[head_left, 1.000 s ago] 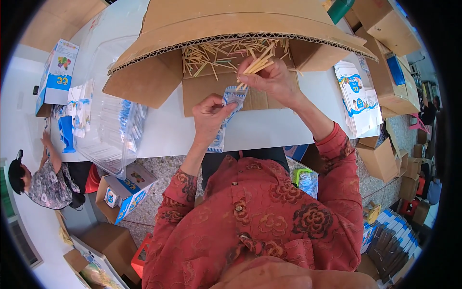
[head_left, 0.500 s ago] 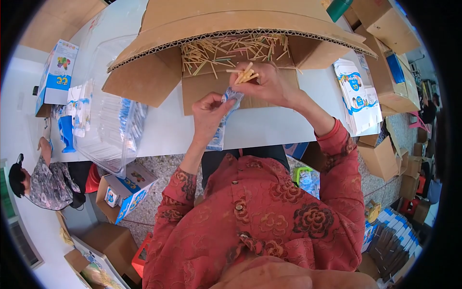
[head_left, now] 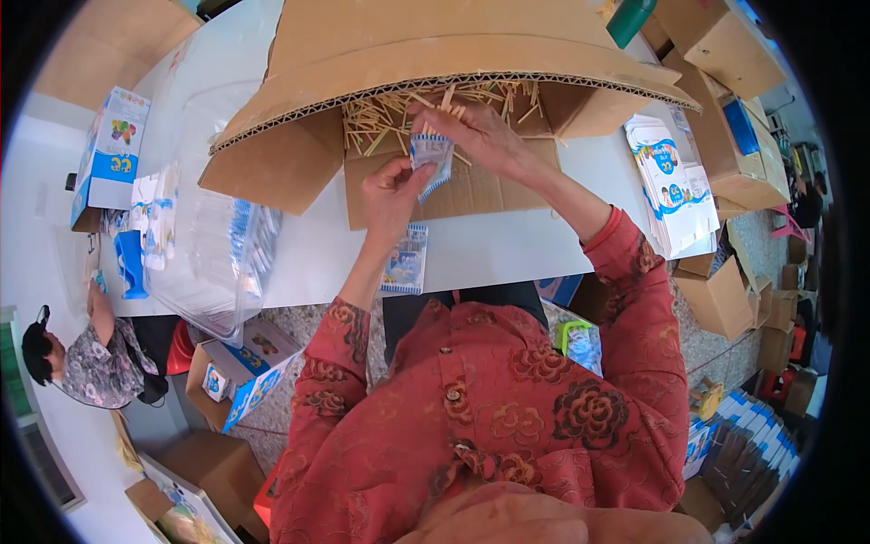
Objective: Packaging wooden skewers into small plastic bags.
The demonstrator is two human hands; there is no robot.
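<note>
My left hand (head_left: pixel 390 192) pinches a small clear pouch (head_left: pixel 432 156) with blue-and-white print, its mouth turned up and away from me. In my right hand (head_left: pixel 485 140) is a small bunch of thin biscuit sticks (head_left: pixel 447 100), held at the pouch's mouth, some apparently entering it. Part of the bunch hides behind my fingers. Just beyond both hands, a large cardboard carton (head_left: pixel 435 50) lies with its opening toward me. Many loose biscuit sticks (head_left: pixel 373 125) are heaped inside it. Below my left hand, more flat printed pouches (head_left: pixel 406 263) lie at the table's near edge.
A clear plastic tub (head_left: pixel 213 272) of filled pouches stands left on the white table (head_left: pixel 507 249). Printed flat boxes (head_left: pixel 666 181) are stacked at the right, beside brown cartons (head_left: pixel 711 136). Another person (head_left: pixel 100 354) sits at the far left. Open cartons (head_left: pixel 231 372) stand on the floor.
The pouch has moved up, away from me, and its mouth now meets the sticks. My right hand has shifted slightly toward the carton. The pouches at the table edge show more fully.
</note>
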